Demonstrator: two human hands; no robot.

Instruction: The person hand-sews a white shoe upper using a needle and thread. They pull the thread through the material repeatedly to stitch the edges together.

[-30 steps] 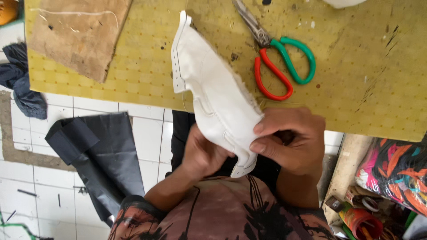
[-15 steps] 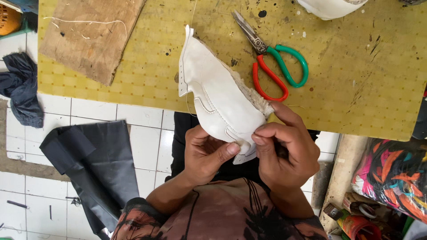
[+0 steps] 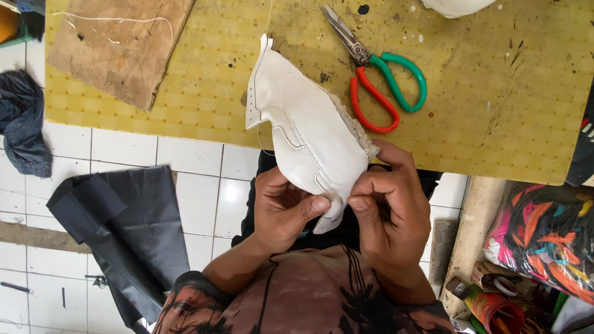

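Holding a white shoe piece [image 3: 306, 139] with both hands, the person sits at the edge of a yellow table [image 3: 482, 111]. The left hand [image 3: 284, 207] is under the near end of the piece, and its thumb presses on the white edge, so the fingers are pinched on it. The right hand [image 3: 390, 207] is just beside the left one. Its thumb and fingers are pinched on the same end of the piece too. The two thumbs are very near each other. The white piece is tilted, with its far end up over the table and its near end down in the hands, above the person's lap. It has lines of stitching and a row of tiny holes along one side. On the table, just beside the piece, lie scissors [image 3: 377, 80] with one red handle and one green handle. A flat brown board [image 3: 117, 46] lies on the far left part of the table. Down on the white tiled floor [image 3: 185, 198] there is a dark sheet [image 3: 124, 229] and a dark cloth [image 3: 25, 120]. A colourful bag [image 3: 544, 238] sits at the right.
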